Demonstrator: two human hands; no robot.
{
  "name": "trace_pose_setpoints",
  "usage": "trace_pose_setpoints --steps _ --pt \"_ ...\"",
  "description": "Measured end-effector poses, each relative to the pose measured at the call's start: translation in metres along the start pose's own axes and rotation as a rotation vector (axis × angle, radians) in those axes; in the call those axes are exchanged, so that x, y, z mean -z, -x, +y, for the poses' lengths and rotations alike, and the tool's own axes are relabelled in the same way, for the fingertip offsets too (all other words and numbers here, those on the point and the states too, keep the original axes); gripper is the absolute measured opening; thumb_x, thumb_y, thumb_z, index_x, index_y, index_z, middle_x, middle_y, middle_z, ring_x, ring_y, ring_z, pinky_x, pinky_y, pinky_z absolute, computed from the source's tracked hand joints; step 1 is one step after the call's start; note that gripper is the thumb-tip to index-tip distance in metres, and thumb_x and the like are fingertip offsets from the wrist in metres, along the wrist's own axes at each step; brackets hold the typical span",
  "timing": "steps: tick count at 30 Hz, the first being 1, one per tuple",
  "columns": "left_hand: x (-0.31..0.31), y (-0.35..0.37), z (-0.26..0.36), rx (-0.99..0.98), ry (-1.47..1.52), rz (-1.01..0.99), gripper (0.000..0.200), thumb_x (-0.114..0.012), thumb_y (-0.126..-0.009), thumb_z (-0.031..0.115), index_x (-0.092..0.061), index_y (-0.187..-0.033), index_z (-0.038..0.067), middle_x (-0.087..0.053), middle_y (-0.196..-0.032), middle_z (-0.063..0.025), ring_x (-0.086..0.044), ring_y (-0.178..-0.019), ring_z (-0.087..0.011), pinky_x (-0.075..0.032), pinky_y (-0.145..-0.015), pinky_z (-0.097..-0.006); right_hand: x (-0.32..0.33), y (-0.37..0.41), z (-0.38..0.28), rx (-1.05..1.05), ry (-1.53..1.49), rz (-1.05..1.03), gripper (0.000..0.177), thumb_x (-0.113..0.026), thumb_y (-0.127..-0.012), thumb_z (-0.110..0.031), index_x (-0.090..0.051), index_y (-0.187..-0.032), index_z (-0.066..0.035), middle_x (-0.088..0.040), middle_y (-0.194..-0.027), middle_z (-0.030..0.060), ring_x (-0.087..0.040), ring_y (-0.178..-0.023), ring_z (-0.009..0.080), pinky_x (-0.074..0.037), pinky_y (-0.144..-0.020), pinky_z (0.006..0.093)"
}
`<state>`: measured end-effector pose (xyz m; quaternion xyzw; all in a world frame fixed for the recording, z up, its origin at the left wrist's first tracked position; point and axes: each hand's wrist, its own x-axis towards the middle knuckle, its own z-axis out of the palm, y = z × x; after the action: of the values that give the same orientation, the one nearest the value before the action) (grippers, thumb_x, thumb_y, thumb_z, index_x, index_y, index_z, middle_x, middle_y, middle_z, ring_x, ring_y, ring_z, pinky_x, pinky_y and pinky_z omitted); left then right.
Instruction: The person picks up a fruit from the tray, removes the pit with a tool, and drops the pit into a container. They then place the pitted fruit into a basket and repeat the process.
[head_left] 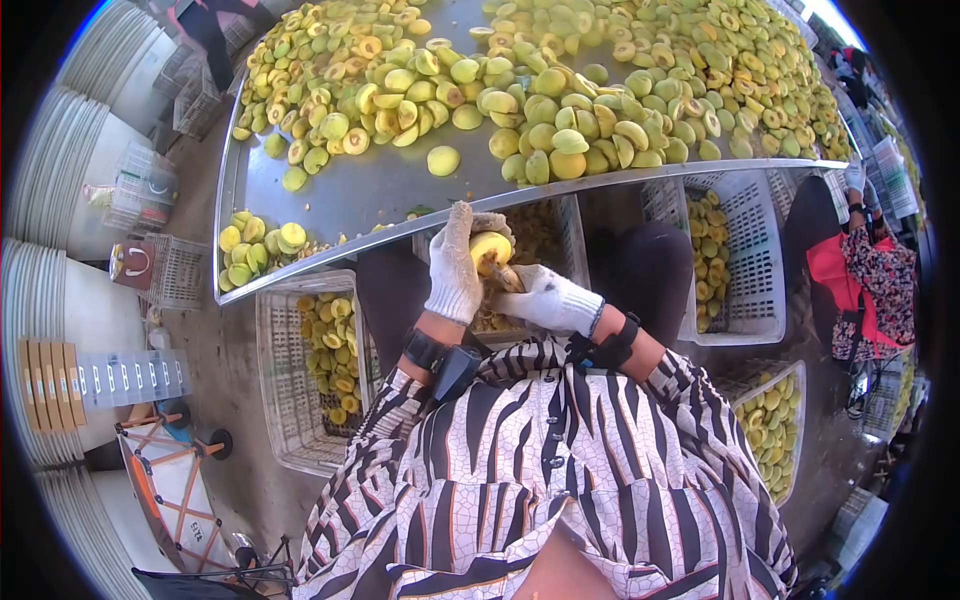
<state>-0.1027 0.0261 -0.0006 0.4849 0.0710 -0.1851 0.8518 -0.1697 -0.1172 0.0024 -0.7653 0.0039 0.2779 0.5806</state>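
My left hand (453, 264), in a white knitted glove soiled at the fingers, is closed around a yellow-green peach half (490, 247), its cut face turned toward me. My right hand (553, 302), gloved the same way, grips a small brownish tool (510, 280) whose tip meets the cut face. The tool's exact kind is hidden by the fingers. Both hands are over my lap, just in front of the metal table's rim (540, 190). Beneath them, between my knees, stands a crate (575, 235) with brownish bits in it.
Many halved peaches (620, 110) are heaped on the table, with a small pile (255, 250) at its left corner. Crates of halves stand to the left (280, 380), right (755, 260) and lower right (800, 420). Another person (870, 280) sits at the far right.
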Motion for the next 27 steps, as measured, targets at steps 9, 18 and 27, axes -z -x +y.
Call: trace_pose_setpoints --steps 9,18,27 --pt "0.013 -0.001 0.004 0.062 -0.247 -0.446 0.055 -0.048 -0.105 0.040 -0.068 -0.076 -0.002 -0.069 -0.076 -0.0142 -0.066 -0.066 -0.0227 -0.053 -0.065 -0.0310 0.021 0.008 0.008 -0.238 -0.258 -0.371 0.029 -0.073 -0.088 -0.033 -0.069 -0.097 -0.005 -0.065 -0.076 0.0011 -0.057 -0.065 0.0101 -0.046 -0.059 0.0255" --pt "0.058 0.014 0.062 -0.098 -0.537 -0.021 0.041 -0.054 -0.104 0.029 -0.071 -0.086 -0.004 -0.071 -0.082 -0.0097 -0.066 -0.073 -0.0153 -0.053 -0.072 -0.0268 0.033 -0.001 0.018 -0.132 0.634 -0.246 0.039 -0.062 -0.086 -0.037 -0.069 -0.102 -0.002 -0.073 -0.096 0.0186 -0.070 -0.087 0.0321 -0.053 -0.076 0.0386" --pt "0.095 0.001 0.130 -0.485 -1.190 0.446 0.045 -0.069 -0.089 0.022 -0.062 -0.128 0.000 -0.065 -0.123 -0.0178 -0.062 -0.114 -0.0243 -0.048 -0.100 -0.0350 0.031 -0.027 0.037 -0.150 0.511 -0.091 0.045 -0.058 -0.087 -0.043 -0.066 -0.114 -0.009 -0.071 -0.105 0.0198 -0.069 -0.098 0.0346 -0.054 -0.084 0.0421"
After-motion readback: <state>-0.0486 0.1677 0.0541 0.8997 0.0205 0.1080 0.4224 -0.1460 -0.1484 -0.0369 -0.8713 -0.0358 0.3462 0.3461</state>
